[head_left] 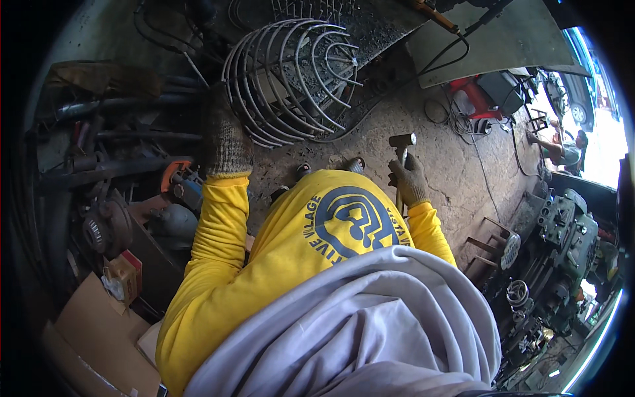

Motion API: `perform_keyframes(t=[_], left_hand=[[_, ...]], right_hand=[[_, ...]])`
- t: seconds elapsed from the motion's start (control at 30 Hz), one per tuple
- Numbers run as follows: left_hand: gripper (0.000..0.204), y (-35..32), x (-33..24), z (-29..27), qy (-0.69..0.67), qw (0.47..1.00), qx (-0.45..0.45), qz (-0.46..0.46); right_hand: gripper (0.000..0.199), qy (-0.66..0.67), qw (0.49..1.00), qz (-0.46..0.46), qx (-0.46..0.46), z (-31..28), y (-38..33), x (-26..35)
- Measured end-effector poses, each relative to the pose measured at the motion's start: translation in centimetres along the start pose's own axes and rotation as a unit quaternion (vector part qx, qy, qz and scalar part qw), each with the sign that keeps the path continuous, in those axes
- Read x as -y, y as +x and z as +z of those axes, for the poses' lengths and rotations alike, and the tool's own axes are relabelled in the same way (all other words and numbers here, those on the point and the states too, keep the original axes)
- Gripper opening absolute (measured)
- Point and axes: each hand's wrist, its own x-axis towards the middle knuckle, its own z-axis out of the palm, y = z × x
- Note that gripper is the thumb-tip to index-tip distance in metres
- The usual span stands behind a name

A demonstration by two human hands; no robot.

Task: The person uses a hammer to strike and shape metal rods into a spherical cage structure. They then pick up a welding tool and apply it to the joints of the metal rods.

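Observation:
A rounded cage of bent metal rods (291, 86) rests at the edge of a dark work table, ahead and slightly left of me. Beside the cage's left side is my left hand (227, 135), in a dirty knitted glove. Its fingers are lost in shadow, so their grip does not show. My right hand (411, 180), gloved too, is closed around the handle of a hammer (402, 139). The hammer's head points up, above the concrete floor and apart from the cage.
Metal pipes (139, 106) and an orange-and-blue tool (182, 180) crowd the left. A red machine (471, 99) with coiled cables stands right of the table. A small metal stool (506, 248) and a lathe-like machine (562, 228) are farther right. A person (567, 149) sits near the bright opening.

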Motion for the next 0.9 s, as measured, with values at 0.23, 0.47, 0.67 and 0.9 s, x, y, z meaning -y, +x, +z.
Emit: perform_keyframes(t=[0.23,0.47,0.67,0.9], left_hand=[[0.039,2.6,-3.1,-0.1,-0.587,0.746,0.018,-0.316],[0.04,2.4,-3.0,0.8,-0.497,0.823,-0.048,-0.272],[0.047,4.4,-4.0,0.7,-0.336,0.909,0.008,-0.246],[0.049,7.0,-8.4,0.3,-0.086,0.99,0.039,-0.102]], right_hand=[[0.044,-0.061,0.998,-0.017,-0.016,0.9,-1.2,0.6],[0.05,-0.088,0.995,-0.021,-0.035,1.4,-2.1,2.1],[0.05,-0.081,0.996,-0.031,-0.021,0.4,-0.5,1.4],[0.051,-0.104,0.992,-0.051,0.047,-2.1,2.3,2.8]])
